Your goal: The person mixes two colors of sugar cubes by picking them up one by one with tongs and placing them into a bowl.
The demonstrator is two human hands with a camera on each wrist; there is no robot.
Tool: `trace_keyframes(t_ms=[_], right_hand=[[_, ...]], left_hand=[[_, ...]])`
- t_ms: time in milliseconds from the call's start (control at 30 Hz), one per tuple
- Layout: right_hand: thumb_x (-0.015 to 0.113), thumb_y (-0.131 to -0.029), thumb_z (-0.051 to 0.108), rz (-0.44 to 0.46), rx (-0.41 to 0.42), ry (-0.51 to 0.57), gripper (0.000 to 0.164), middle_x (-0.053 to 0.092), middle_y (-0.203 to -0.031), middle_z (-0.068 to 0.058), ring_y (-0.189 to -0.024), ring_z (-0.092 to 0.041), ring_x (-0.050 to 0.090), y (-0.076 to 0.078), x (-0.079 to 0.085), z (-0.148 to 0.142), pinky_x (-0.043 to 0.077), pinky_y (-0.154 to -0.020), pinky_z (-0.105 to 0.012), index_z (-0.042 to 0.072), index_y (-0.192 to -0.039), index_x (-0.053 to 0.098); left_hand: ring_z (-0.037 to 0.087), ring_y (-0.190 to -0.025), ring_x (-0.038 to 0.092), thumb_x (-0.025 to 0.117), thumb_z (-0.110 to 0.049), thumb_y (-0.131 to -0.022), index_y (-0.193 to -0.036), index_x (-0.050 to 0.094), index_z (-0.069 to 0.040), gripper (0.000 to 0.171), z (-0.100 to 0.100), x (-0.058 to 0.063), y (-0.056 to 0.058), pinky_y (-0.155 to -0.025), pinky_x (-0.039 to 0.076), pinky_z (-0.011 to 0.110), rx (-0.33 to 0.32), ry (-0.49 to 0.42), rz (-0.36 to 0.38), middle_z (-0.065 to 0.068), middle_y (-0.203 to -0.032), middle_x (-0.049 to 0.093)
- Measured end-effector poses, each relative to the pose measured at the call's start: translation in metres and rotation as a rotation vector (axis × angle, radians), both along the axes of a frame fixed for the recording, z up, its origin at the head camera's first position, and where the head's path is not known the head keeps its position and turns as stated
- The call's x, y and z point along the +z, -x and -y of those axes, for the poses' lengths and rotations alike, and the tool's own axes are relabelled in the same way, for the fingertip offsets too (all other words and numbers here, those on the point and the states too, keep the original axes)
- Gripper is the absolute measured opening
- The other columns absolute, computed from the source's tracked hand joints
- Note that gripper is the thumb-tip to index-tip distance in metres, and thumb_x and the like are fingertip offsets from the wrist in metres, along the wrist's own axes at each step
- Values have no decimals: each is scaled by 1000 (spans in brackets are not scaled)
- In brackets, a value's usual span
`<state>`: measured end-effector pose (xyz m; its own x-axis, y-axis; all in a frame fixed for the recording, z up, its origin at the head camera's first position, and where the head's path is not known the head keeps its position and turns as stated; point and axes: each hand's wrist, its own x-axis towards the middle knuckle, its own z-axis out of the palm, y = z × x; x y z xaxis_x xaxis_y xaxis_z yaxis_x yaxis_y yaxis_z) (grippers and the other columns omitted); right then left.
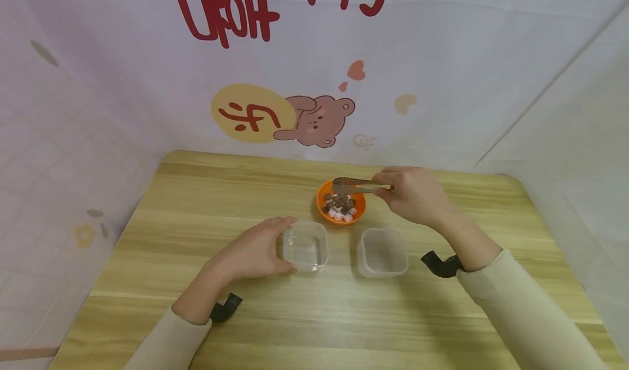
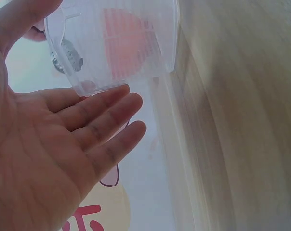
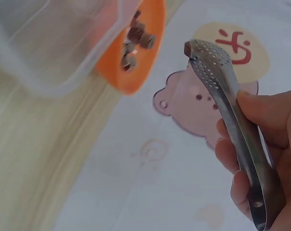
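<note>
My left hand (image 1: 250,252) grips the left clear plastic box (image 1: 302,256) by its sides, thumb on the near side and fingertips on the far one. In the left wrist view its other fingers lie fairly straight. Metal tongs (image 3: 234,110) with perforated tips are held in my right hand (image 1: 415,195), above an orange bowl (image 1: 361,206). The right wrist view shows a small brown cube (image 3: 187,49) at the tongs' tips. Several brown cubes (image 1: 340,201) and white cubes (image 1: 338,215) lie in the bowl.
A second clear plastic box (image 1: 383,256) stands right of the gripped one, nearer me than the bowl. The wood-grain table (image 1: 314,315) ends at a white printed cloth (image 1: 432,86) behind the bowl. Pale cloth also hangs at both sides. Black curved pieces (image 1: 442,265) project from the wrists.
</note>
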<state>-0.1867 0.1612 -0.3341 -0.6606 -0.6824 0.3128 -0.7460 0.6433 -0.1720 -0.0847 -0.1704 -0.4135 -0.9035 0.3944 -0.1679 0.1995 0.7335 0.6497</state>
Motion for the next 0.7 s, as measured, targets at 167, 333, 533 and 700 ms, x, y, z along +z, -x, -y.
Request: trace_keyframes(t_ms=[167, 333, 533, 700], right_hand=[[81, -88, 8, 40, -83, -8, 16, 78, -99, -9, -69, -18, 70, -3, -6, -18, 56, -59, -41, 5, -104, 81], [81, -90, 9, 70, -135, 24, 22, 78, -103, -14, -71, -20, 71, -13, -18, -42, 57, -60, -42, 2, -111, 79], [80, -91, 7, 63, -174, 121, 31, 75, -101, -14, -74, -23, 72, -23, -38, -73, 56, -61, -43, -3, -119, 74], [78, -94, 8, 98, -220, 140, 35, 73, -108, -22, -90, -38, 73, -32, -57, -94, 59, -70, -54, -7, -125, 70]], left_hand=[[30, -145, 46, 92, -39, -77, -159, 45, -9, 99, 1, 0, -1, -117, 40, 52, 3, -13, 5, 11, -157, 49], [30, -146, 45, 93, -38, -78, -159, 45, -10, 98, -1, -2, -2, -117, 39, 53, 5, -20, 15, 11, -158, 48], [30, -146, 45, 93, -37, -77, -159, 45, -10, 98, -2, -3, -3, -117, 39, 53, 14, -22, 16, 9, -159, 48], [30, -146, 45, 93, -38, -77, -159, 44, -10, 99, -2, -1, -2, -118, 38, 54, 22, -16, 16, 10, -160, 47]])
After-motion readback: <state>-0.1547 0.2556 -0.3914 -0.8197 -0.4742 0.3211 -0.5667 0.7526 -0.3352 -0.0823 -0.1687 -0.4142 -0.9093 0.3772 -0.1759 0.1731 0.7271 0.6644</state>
